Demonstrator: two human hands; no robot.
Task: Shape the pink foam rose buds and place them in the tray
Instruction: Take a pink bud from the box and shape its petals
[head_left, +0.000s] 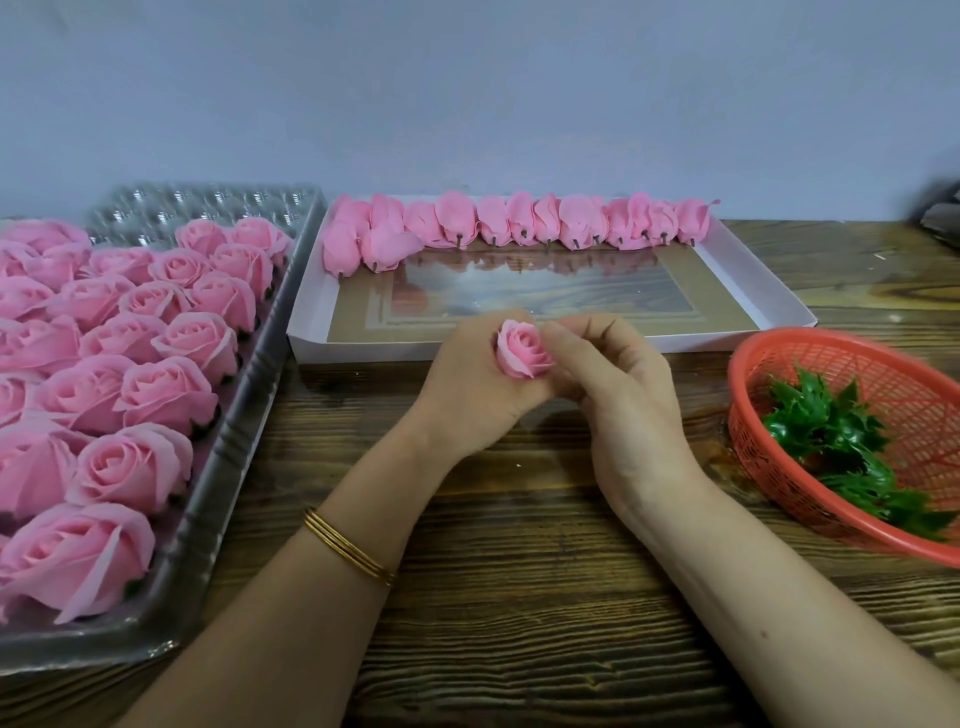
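Bud (522, 356), pink foam, sits over the desk (519, 571) just before the near wall of the white tray (571, 340), left hand (467, 387) grip curled round its base, right hand (615, 400) grip pinching its right petals.

Craft workbench, trays of foam roses (130, 364), basket of leaves (831, 431)

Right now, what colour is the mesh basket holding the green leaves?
Red-orange; the basket sits at the right on the wooden table, seen in the head view.
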